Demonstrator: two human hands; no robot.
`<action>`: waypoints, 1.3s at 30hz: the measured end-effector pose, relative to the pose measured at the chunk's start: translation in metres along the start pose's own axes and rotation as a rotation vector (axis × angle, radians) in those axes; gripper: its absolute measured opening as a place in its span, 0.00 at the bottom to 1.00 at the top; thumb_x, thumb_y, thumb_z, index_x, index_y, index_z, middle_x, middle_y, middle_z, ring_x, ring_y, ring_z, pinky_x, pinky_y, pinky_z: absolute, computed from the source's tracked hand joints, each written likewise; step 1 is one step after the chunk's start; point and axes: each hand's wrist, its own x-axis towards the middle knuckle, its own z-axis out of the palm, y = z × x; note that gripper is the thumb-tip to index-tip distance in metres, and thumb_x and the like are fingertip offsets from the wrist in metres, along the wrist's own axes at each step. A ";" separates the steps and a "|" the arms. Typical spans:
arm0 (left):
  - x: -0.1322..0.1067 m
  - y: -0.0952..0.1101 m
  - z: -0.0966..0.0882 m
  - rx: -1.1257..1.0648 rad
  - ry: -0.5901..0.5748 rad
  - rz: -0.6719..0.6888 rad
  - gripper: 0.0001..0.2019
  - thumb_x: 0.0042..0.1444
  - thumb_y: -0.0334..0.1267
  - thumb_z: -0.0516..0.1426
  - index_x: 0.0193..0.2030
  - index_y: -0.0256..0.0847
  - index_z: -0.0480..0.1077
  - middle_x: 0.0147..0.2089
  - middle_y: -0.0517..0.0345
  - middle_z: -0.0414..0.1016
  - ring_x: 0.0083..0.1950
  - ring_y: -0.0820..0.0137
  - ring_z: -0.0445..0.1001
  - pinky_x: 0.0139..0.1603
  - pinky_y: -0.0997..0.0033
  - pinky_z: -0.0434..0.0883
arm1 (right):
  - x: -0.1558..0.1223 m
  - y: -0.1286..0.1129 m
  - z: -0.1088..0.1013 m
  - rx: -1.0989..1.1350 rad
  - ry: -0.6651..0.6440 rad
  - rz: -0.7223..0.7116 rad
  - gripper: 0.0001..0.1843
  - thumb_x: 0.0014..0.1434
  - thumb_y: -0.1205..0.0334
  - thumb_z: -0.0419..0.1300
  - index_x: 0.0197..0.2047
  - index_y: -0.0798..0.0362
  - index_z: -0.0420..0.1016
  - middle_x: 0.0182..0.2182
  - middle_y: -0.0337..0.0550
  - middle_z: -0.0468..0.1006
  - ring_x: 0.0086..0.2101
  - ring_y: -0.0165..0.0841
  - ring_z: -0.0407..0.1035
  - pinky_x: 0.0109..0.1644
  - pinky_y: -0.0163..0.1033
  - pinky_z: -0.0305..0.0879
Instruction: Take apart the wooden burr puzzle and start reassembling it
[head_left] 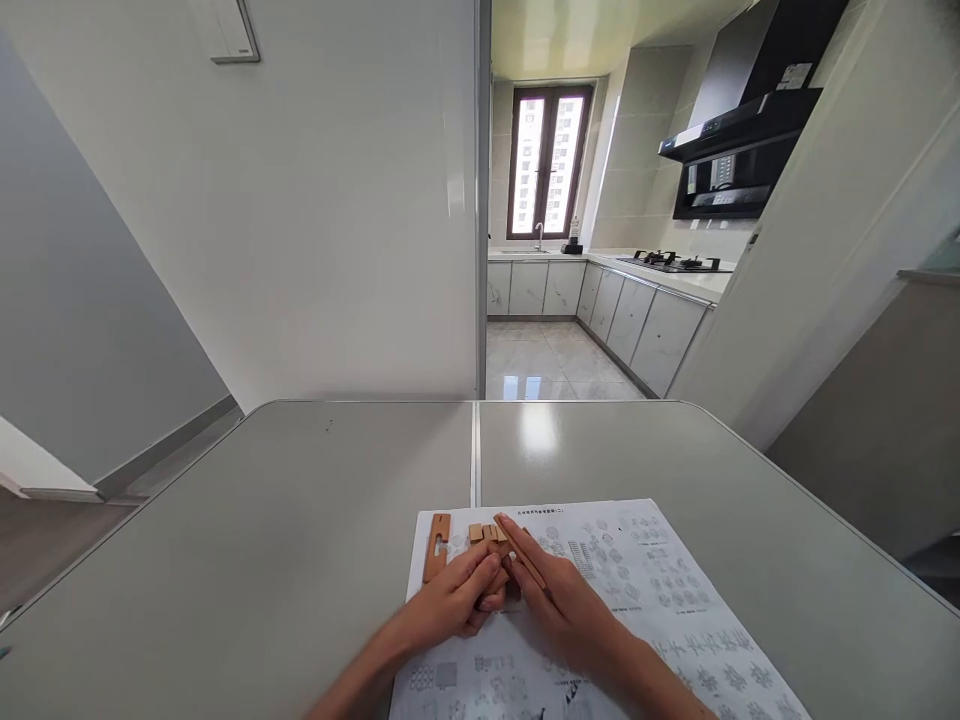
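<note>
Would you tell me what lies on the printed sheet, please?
On the printed sheet, a notched wooden piece lies near the far left corner; the left hand and right hand hold other wooden pieces above. Print beneath the hands is hidden.

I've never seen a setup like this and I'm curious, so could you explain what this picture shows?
There is no machine here: the one picture comes from a camera on a person's head, looking forward and down. You see their bare left hand and right hand close together, holding wooden pieces, which they partly cover. A printed sheet lies on the grey table, with a slotted wooden strip on it, left of the held pieces. A kitchen shows beyond the table.
</note>
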 end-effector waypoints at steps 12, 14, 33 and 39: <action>0.002 -0.002 0.006 -0.062 0.015 0.024 0.25 0.62 0.67 0.53 0.36 0.45 0.57 0.24 0.72 0.51 0.21 0.79 0.43 0.19 0.75 0.43 | -0.001 0.002 0.000 -0.072 0.121 -0.026 0.29 0.76 0.52 0.45 0.76 0.45 0.53 0.47 0.45 0.81 0.45 0.38 0.77 0.53 0.42 0.73; 0.002 -0.001 0.007 -0.080 0.004 0.021 0.25 0.62 0.66 0.55 0.37 0.45 0.57 0.24 0.72 0.50 0.21 0.79 0.42 0.19 0.76 0.42 | -0.003 0.003 0.004 -0.098 0.031 -0.017 0.30 0.76 0.53 0.45 0.77 0.46 0.50 0.42 0.44 0.83 0.40 0.38 0.78 0.48 0.41 0.74; 0.003 0.000 0.002 -0.190 0.098 0.154 0.20 0.65 0.60 0.56 0.42 0.43 0.64 0.23 0.70 0.61 0.16 0.81 0.50 0.17 0.78 0.52 | -0.007 0.006 0.002 -0.157 0.148 -0.162 0.35 0.73 0.58 0.50 0.78 0.42 0.43 0.37 0.38 0.76 0.24 0.28 0.65 0.31 0.35 0.68; 0.013 -0.003 -0.023 -0.127 0.589 0.348 0.21 0.65 0.60 0.55 0.36 0.42 0.64 0.26 0.65 0.67 0.22 0.78 0.61 0.22 0.78 0.58 | -0.007 0.008 0.004 -0.160 0.124 -0.131 0.38 0.73 0.59 0.50 0.79 0.45 0.37 0.37 0.37 0.75 0.21 0.25 0.63 0.27 0.32 0.65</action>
